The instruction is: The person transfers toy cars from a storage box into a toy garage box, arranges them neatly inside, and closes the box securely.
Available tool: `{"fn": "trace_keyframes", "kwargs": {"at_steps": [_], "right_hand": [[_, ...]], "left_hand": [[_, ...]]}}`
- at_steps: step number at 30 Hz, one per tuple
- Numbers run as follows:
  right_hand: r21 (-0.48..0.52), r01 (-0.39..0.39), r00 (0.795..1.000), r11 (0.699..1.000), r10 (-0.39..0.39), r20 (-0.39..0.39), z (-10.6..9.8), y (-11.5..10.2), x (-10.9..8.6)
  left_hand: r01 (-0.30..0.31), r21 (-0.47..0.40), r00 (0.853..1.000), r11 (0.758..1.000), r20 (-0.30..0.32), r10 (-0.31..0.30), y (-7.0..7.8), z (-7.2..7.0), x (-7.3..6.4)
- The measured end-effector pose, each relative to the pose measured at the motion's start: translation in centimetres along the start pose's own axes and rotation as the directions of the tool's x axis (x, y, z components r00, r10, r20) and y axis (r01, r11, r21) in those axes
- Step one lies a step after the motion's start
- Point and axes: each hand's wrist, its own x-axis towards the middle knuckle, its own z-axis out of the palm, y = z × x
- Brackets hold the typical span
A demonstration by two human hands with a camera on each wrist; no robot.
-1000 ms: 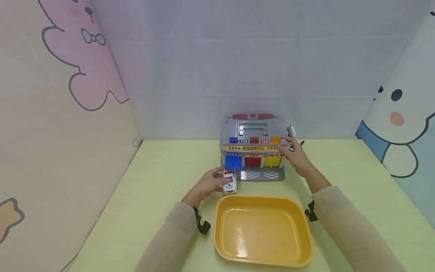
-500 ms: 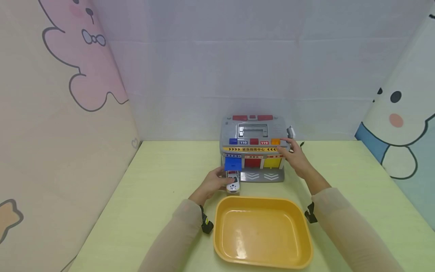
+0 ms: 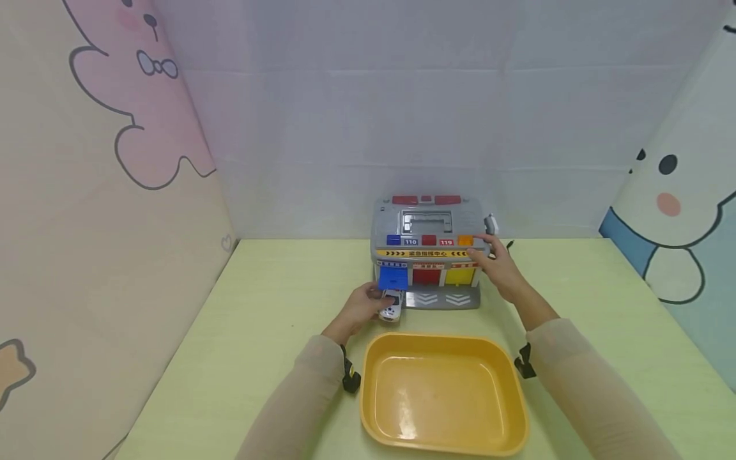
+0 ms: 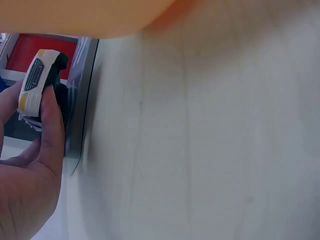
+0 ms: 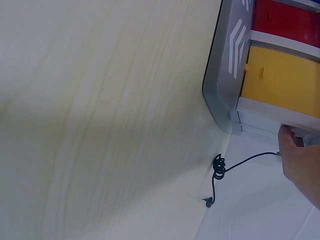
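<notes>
My left hand (image 3: 358, 310) pinches a white toy police car (image 3: 391, 312) between thumb and fingers at the front of a grey toy garage (image 3: 386, 220). The car's far end reaches beneath the raised blue door (image 3: 393, 278) on the left bay. In the left wrist view the car (image 4: 33, 82) is tipped, with its yellow-cornered end and dark underside showing. At the garage's right end, my right hand (image 3: 499, 268) grips the upper corner, a finger by the orange roof button (image 3: 465, 240). Its far fingers are hidden in the right wrist view.
A yellow tray (image 3: 443, 448) lies right in front of the garage, between the forearms. The red door (image 3: 426, 276) and yellow door (image 3: 459, 276) are down. A coiled black cord (image 5: 219, 167) runs beside the garage's right side. Walls border the table.
The toy car has shifted slightly right, then forward to the blue-door bay, its rear end going under the door. My right hand has stayed in place on the garage.
</notes>
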Motion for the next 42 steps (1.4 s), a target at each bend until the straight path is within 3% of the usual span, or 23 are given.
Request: {"fn": "trace_keyframes", "kwargs": {"at_steps": [5, 9, 13, 18, 22, 29, 36, 42], "right_hand": [[-0.004, -0.002, 1.000, 1.000, 0.002, -0.002, 0.0, -0.1, 0.0], [-0.013, 0.002, 1.000, 1.000, -0.003, -0.006, 0.0, -0.1, 0.0], [-0.016, 0.008, 1.000, 1.000, -0.008, -0.007, 0.0, -0.1, 0.0], [-0.022, 0.008, 1.000, 1.000, -0.008, -0.004, 0.1, -0.1, 0.0], [-0.015, 0.005, 1.000, 1.000, -0.005, 0.004, 0.1, -0.3, 0.0], [-0.019, 0.018, 1.000, 1.000, -0.018, 0.001, -0.1, -0.3, 0.2], [-0.007, 0.017, 1.000, 1.000, -0.017, -0.001, 0.0, -0.3, -0.2], [-0.005, 0.019, 1.000, 1.000, -0.019, 0.002, 0.1, -0.1, -0.3]], "left_hand": [[-0.018, -0.009, 0.999, 1.000, -0.029, 0.018, -0.3, 0.1, 0.3], [-0.041, -0.025, 0.995, 0.999, -0.090, 0.038, -0.8, 0.3, 0.7], [-0.031, 0.013, 0.989, 0.999, -0.146, 0.032, -1.0, 0.6, 1.0], [-0.012, 0.074, 0.985, 0.997, -0.173, 0.025, -0.7, 0.7, 1.0], [-0.042, 0.080, 0.988, 0.996, -0.143, 0.054, -0.4, 0.6, 1.0], [-0.084, 0.118, 0.996, 0.989, -0.009, 0.086, 0.1, 0.0, 0.7], [-0.077, 0.335, 0.995, 0.939, -0.032, 0.093, 0.0, -0.7, 1.7], [-0.079, 0.381, 0.993, 0.921, -0.049, 0.105, 0.0, -1.3, 2.8]]}}
